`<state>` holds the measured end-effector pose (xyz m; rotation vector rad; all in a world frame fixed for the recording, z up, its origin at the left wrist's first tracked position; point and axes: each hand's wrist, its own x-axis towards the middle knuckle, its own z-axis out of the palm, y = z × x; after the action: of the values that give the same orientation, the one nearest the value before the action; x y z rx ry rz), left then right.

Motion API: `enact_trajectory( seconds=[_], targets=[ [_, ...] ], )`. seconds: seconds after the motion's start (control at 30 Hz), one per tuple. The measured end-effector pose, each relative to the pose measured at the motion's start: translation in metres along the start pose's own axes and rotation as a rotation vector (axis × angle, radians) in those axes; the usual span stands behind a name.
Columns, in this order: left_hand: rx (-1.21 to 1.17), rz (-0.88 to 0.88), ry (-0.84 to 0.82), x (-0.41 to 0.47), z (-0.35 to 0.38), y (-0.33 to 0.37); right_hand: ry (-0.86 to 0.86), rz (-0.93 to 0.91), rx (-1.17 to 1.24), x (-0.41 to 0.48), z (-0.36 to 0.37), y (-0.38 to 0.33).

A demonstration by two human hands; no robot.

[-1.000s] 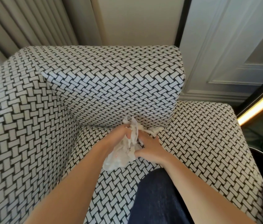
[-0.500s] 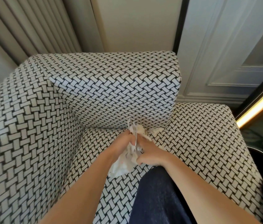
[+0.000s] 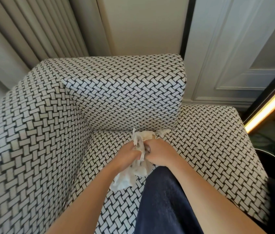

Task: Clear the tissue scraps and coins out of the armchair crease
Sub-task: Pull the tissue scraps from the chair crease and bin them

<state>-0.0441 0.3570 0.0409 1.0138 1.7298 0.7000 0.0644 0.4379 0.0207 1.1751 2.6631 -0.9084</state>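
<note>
Head view. Left hand [image 3: 128, 156]: fist clenched on a wad of tissue [image 3: 134, 173], knuckles up, pressed against the right hand. Right hand [image 3: 160, 153]: fingers curled shut around the same wad from the other side. Wad of tissue: white, crumpled, upper end sticking out above both hands, lower end hanging below the left wrist onto the seat cushion [image 3: 209, 141]. Tissue scrap [image 3: 147, 135]: just beyond the fingertips, lodged in the crease [image 3: 113, 130] where seat cushion meets the armchair's side cushion [image 3: 125, 92]. Second scrap [image 3: 164, 131]: small, white, beyond and slightly right of the right hand, same crease. Tiny white fleck [image 3: 199, 147]: on the seat fabric, right of the right hand, apart from it. Coins: none discernible. Dark blue trouser leg [image 3: 165, 203]: under the right forearm, resting on the seat. Upholstery: black-and-white basket-weave throughout.
</note>
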Motion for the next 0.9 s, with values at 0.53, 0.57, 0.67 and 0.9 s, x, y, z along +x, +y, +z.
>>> enact_trajectory(
  seconds=[0.53,0.57,0.67,0.9],
  targets=[
    [0.263,-0.001,0.294,-0.018,-0.035,-0.022,0.484,0.112,0.316,-0.034,-0.008,0.014],
    [0.267,0.011,0.318,-0.018,-0.035,-0.018,0.508,0.120,0.347,-0.035,-0.008,0.016],
    [0.293,0.087,0.410,-0.014,-0.027,-0.010,0.581,0.122,0.458,-0.044,-0.012,0.021],
    [0.435,0.295,0.538,0.002,-0.001,0.004,0.625,0.079,0.557,-0.065,-0.037,0.035]
  ],
)
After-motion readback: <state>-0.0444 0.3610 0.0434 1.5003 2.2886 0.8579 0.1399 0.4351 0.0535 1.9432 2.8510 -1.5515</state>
